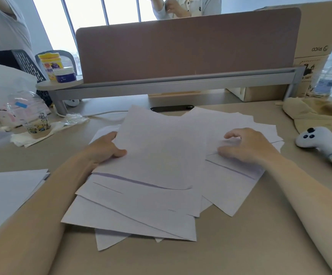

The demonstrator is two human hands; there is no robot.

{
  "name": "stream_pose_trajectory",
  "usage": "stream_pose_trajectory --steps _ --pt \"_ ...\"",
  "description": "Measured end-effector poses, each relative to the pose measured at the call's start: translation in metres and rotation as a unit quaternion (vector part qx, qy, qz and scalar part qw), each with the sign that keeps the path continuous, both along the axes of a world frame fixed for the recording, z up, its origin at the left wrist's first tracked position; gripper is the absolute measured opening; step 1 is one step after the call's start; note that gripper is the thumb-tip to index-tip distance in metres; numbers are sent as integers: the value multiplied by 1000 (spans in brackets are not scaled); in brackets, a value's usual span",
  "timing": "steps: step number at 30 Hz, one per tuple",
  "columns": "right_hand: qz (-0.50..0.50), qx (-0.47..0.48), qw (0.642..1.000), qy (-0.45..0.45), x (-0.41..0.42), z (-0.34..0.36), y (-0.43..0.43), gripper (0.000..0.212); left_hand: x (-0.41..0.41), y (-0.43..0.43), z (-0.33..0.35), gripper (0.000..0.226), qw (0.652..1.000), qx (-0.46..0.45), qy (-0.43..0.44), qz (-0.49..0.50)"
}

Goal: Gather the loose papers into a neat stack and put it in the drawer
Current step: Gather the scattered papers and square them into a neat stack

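Note:
Several loose white papers (157,187) lie fanned and overlapping on the beige desk (240,245) in front of me. My left hand (103,149) grips the left edge of the top sheet (161,151), thumb on top and fingers under it. My right hand (248,145) rests palm down on the sheets at the right side of the pile, fingers spread and slightly curled. No drawer shows in this view.
Another pile of white sheets (8,193) lies at the left desk edge. A plastic cup (36,122), bags and jars (52,65) crowd the back left. A stuffed toy (323,147) and beige cloth (315,114) lie right. A brown partition (187,46) stands behind; people are beyond it.

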State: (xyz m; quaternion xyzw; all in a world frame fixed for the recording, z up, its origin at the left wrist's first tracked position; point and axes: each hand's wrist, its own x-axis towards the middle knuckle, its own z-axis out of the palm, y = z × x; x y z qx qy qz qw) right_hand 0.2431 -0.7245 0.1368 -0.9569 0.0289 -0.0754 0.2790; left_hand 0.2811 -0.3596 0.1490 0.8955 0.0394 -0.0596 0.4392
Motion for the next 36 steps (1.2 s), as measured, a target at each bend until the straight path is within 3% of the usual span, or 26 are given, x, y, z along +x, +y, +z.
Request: stream_pose_trajectory --steps 3,9,12,15,19,24,31,34,36 --pt "46 -66 995 56 1 -4 6 67 1 6 -1 40 1000 -15 11 -2" --pt "69 -99 991 65 8 5 25 72 5 24 7 55 996 80 32 -17" --pt "60 -148 985 72 12 8 30 59 5 39 7 50 996 75 38 18" --pt "37 -189 981 -7 16 -4 34 26 7 41 4 51 997 71 32 27" --pt "6 -125 988 -89 24 -15 19 40 11 39 1 48 997 59 16 38" --pt "-70 -79 979 -173 22 -8 -10 53 14 51 -2 19 997 46 13 65" --pt "-1 84 985 -154 12 8 -40 42 16 51 -3 27 996 38 5 84" --pt "25 51 991 -124 10 10 -54 58 14 51 -3 29 995 23 3 100" --pt "28 35 997 -56 8 9 -60 59 15 50 -4 33 994 18 0 104"
